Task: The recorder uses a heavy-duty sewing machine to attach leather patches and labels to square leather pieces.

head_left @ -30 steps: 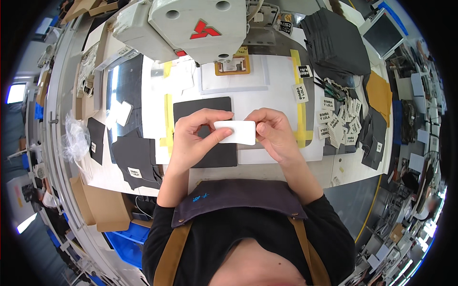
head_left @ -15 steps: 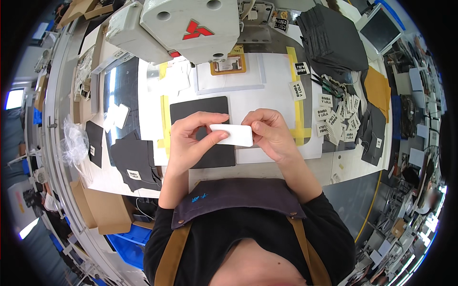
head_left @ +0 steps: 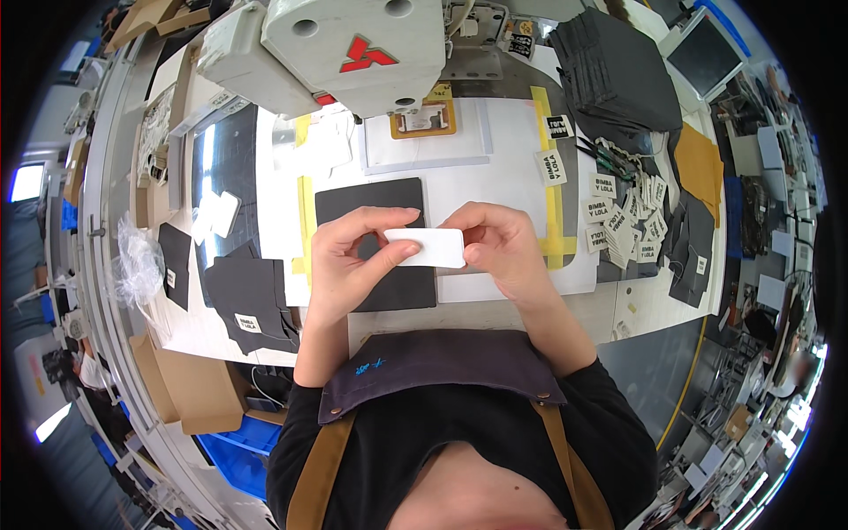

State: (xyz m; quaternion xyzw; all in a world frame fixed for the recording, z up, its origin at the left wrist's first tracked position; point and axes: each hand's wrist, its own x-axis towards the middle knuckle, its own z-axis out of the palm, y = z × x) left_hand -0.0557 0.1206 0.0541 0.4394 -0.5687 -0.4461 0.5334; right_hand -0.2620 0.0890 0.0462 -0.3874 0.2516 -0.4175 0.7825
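A small white rectangular piece with rounded corners [head_left: 440, 248] is held level in front of me. My left hand [head_left: 346, 263] is closed on its left end, the thumb lying over its upper face. At the other end, my right hand [head_left: 508, 252] pinches the right edge between thumb and curled fingers. Below the hands lies a flat black panel [head_left: 369, 196], partly covered by my left hand. White sheeting [head_left: 512, 168] spreads under the panel, fixed with yellow tape [head_left: 541, 132].
A large light-grey machine head [head_left: 353, 53] overhangs the far side. On the right are loose white printed labels [head_left: 623, 221], dark-handled tools [head_left: 609, 159] and a stack of black panels [head_left: 609, 71]. Black pieces [head_left: 247, 296] and white pieces [head_left: 217, 216] lie left.
My right hand has shifted slightly left and its fingers now sit closer on the white piece's edge. The piece has turned a little and lies more level.
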